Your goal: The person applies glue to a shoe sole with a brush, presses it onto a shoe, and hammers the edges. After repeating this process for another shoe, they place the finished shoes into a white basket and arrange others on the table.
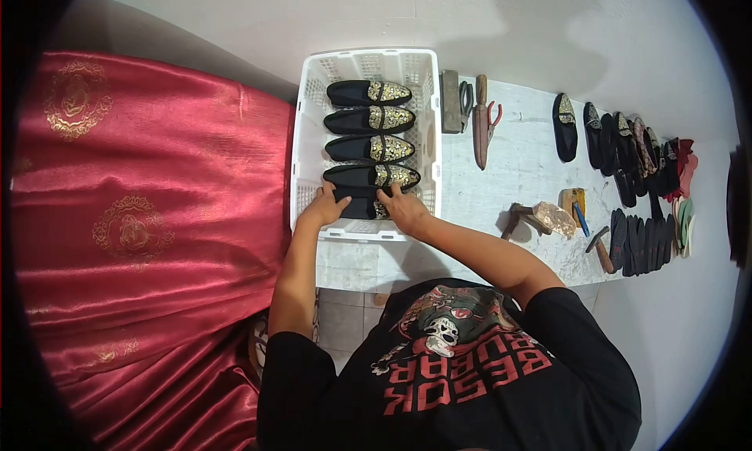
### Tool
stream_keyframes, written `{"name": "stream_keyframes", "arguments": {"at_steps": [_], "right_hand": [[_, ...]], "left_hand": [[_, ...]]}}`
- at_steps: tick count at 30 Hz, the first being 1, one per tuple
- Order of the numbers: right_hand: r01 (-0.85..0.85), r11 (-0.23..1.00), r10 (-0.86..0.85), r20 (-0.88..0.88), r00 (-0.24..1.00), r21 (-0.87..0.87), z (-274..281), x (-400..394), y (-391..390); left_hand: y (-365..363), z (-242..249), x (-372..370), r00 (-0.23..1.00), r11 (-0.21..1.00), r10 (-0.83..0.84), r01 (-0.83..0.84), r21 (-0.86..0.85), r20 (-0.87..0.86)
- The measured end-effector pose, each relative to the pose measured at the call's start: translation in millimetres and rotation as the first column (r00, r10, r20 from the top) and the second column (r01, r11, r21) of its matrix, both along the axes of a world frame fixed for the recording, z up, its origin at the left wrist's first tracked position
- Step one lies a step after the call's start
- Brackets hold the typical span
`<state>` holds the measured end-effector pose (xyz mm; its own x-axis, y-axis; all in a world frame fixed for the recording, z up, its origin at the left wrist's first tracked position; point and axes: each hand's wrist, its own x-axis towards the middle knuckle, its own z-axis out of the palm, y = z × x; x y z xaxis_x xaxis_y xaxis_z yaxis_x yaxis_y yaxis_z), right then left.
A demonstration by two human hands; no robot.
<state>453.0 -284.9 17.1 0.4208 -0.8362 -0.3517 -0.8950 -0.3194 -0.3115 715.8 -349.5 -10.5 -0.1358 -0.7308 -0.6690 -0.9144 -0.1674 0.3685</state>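
A white plastic basket point(436, 138) holds several black shoes with gold-patterned toes, lying in a row. At the near end of the basket, my left hand point(323, 207) grips the heel end of the nearest shoe point(357, 207). My right hand point(403, 208) is closed on the same shoe's patterned toe end and partly covers it. Just beyond, and close against it, lies another shoe point(356, 175) with its toe pointing right.
Right of the basket, a grey block point(451, 102), pliers point(466, 99) and a sheathed knife point(482, 126) lie on the white table point(352, 267). Farther right are a hammer point(601, 251), more shoes point(565, 126) and dark soles point(638, 243). Red cloth point(180, 177) hangs at left.
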Motion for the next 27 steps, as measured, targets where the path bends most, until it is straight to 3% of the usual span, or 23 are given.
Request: {"name": "stream_keyframes", "arguments": {"at_steps": [7, 11, 13, 14, 17, 18, 21, 23, 25, 26, 27], "right_hand": [[0.008, 0.998, -0.012, 0.067, 0.998, 0.064, -11.6, 3.8, -11.1], [0.041, 0.987, -0.06, 0.12, 0.991, 0.158, 6.7, -8.0, -14.7], [0.08, 0.99, -0.098, 0.167, 0.981, 0.112, 11.6, -12.3, -14.8], [0.081, 0.993, -0.098, 0.22, 0.971, 0.085, 18.7, -15.9, -13.0], [0.055, 0.993, -0.087, 0.348, 0.934, 0.1, 22.3, -16.8, -10.1], [0.024, 0.993, -0.065, 0.357, 0.932, 0.119, 6.6, -13.0, -10.8], [-0.038, 0.989, -0.008, 0.316, 0.949, 0.14, -23.6, -6.5, -12.1], [-0.033, 0.992, -0.008, 0.313, 0.95, 0.125, -25.6, -6.0, -11.3], [0.052, 0.991, -0.088, 0.299, 0.95, 0.127, -4.7, -7.1, -11.1], [0.081, 0.992, -0.111, 0.348, 0.931, 0.099, -3.2, -7.7, -13.5], [0.11, 0.991, -0.13, 0.397, 0.908, 0.074, -2.6, -7.1, -15.1]], "left_hand": [[-0.4, 3.8, -9.1, 0.977, 0.992, -0.125, 0.119, 0.05, 0.174], [9.2, 2.2, -6.3, 0.992, 0.987, -0.054, 0.071, -0.146, 0.116], [16.6, 23.6, -7.2, 0.995, 0.968, -0.039, 0.061, -0.243, 0.094], [23.6, 58.1, -21.1, 0.989, 0.936, -0.002, 0.054, -0.349, 0.147], [24.3, 92.3, -31.0, 0.994, 0.931, -0.007, -0.033, -0.365, -0.109], [24.7, 75.0, -30.0, 0.981, 0.898, -0.049, -0.039, -0.439, -0.186], [26.5, 12.2, -14.6, 0.961, 0.858, -0.223, 0.114, -0.501, -0.164], [21.1, 17.1, -19.0, 0.977, 0.867, -0.166, 0.079, -0.493, -0.134], [15.2, 57.2, -36.6, 0.993, 0.896, -0.074, 0.027, -0.443, -0.089], [16.6, 75.1, -47.1, 0.978, 0.813, -0.13, 0.012, -0.582, -0.161], [13.5, 77.3, -53.3, 0.961, 0.798, -0.202, 0.05, -0.601, -0.189]]}}
